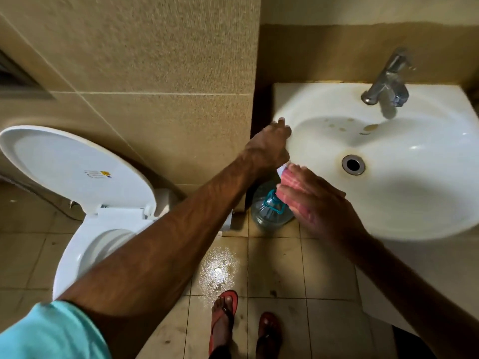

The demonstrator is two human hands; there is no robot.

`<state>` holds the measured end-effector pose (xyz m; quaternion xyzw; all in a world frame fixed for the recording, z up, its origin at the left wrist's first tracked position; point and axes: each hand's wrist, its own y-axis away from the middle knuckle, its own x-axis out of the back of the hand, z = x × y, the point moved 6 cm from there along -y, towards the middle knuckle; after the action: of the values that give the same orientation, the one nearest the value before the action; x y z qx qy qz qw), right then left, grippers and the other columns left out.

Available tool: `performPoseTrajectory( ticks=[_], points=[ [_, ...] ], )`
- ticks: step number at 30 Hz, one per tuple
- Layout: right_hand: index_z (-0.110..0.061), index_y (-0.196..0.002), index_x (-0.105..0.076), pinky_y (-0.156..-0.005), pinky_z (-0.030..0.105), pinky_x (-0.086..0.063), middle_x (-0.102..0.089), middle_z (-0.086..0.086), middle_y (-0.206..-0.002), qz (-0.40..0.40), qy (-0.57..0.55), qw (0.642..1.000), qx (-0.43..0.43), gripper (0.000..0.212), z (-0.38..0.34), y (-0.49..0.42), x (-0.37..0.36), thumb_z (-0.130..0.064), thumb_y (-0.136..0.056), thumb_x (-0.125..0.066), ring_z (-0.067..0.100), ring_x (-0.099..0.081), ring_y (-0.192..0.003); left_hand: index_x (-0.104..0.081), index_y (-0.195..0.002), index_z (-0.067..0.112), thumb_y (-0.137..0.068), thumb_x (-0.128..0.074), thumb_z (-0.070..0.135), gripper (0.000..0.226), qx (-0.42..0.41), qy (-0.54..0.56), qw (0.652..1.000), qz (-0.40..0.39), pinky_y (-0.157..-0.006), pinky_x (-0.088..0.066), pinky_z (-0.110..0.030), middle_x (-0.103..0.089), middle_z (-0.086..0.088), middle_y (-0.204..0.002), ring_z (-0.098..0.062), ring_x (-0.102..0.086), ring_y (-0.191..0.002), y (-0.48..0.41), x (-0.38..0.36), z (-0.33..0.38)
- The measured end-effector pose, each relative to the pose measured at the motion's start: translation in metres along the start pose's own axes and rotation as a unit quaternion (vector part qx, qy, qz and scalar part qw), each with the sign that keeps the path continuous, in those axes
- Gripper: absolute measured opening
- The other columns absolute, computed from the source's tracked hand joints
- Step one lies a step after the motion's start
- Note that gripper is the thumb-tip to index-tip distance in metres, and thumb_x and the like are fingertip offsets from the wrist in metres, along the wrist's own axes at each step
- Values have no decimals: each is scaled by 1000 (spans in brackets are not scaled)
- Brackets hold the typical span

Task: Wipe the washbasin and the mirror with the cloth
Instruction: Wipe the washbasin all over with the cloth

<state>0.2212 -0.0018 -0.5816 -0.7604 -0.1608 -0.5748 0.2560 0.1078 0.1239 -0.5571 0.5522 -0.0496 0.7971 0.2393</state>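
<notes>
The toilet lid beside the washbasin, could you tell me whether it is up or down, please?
Up. The toilet lid is raised and leans back toward the tiled wall, with the seat and bowl exposed below it.

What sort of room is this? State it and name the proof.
A small tiled bathroom: a white ceramic washbasin with a chrome tap stands beside a white toilet with its lid raised.

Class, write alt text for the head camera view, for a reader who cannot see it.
A person's right hand presses a pink cloth against the front left rim of a white washbasin, while the left hand grips the rim. A tap stands behind, a toilet to the left.
</notes>
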Motion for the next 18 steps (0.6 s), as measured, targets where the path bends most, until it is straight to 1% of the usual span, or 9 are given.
performPoseTrajectory(
  ticks=[4,8,10,12,13,14,15,16,18],
  points=[
    [-25,-149,-54,-106,49,-49,-35,3,-166,-37,1,999,-29,52,19,48,4,-35,-100,-63,21,-43,-148,-35,-151,2,-88,-55,5,66,-5,-10,1000,10,-118,-33,-43,-21,-16,-163,-33,-26,-149,4,-4,0],
    [-20,-157,-42,-99,48,-56,-44,5,-161,-52,-28,995,-84,64,22,52,11,-51,-102,-50,22,-60,-131,-28,-154,2,-90,-53,6,69,-15,-19,1000,10,-121,-29,-44,-16,-17,-165,-33,-19,-152,2,-7,-1],
    [-22,-158,-39,-94,31,-56,-53,4,-155,-50,-72,988,-127,62,20,40,14,-53,-104,-44,19,-65,-122,-27,-154,2,-90,-52,5,69,-15,-18,1000,12,-121,-28,-44,-14,-17,-165,-34,-16,-153,0,-12,-3],
    [-24,-158,-39,-94,8,-42,-61,3,-146,-51,-130,977,-164,59,23,25,13,-52,-106,-38,15,-65,-120,-26,-155,2,-90,-51,5,69,-17,-21,1000,13,-120,-29,-43,-14,-17,-166,-34,-15,-153,-3,-15,-5],
    [-25,-158,-39,-93,4,-41,-65,4,-141,-54,-167,968,-180,60,26,15,10,-54,-106,-35,12,-65,-117,-26,-155,3,-90,-51,5,69,-18,-25,999,12,-119,-31,-43,-13,-17,-166,-34,-15,-153,-5,-15,-6],
    [-26,-158,-39,-94,10,-48,-67,5,-138,-63,-208,955,-202,60,28,4,5,-56,-106,-35,12,-65,-116,-26,-155,3,-90,-51,6,69,-16,-27,999,9,-119,-32,-44,-13,-16,-166,-35,-15,-153,-6,-15,-7],
    [-27,-158,-38,-99,21,-52,-66,6,-139,-73,-247,937,-236,59,31,-8,1,-56,-107,-36,15,-65,-118,-26,-155,4,-91,-52,9,69,-14,-29,999,5,-119,-33,-44,-12,-16,-166,-35,-15,-153,-8,-16,-7],
    [-29,-159,-38,-103,28,-50,-63,7,-143,-83,-282,915,-277,56,32,-18,-2,-53,-108,-37,19,-63,-124,-25,-156,4,-92,-54,13,70,-11,-28,1000,0,-120,-31,-44,-12,-16,-166,-35,-15,-153,-8,-16,-8],
    [-31,-159,-36,-102,24,-39,-57,5,-151,-72,-324,882,-334,53,34,-33,-4,-48,-110,-37,22,-57,-134,-23,-157,7,-95,-56,21,72,-5,-29,1000,-9,-122,-27,-45,-10,-14,-167,-34,-13,-154,-9,-17,-8]
  ],
)
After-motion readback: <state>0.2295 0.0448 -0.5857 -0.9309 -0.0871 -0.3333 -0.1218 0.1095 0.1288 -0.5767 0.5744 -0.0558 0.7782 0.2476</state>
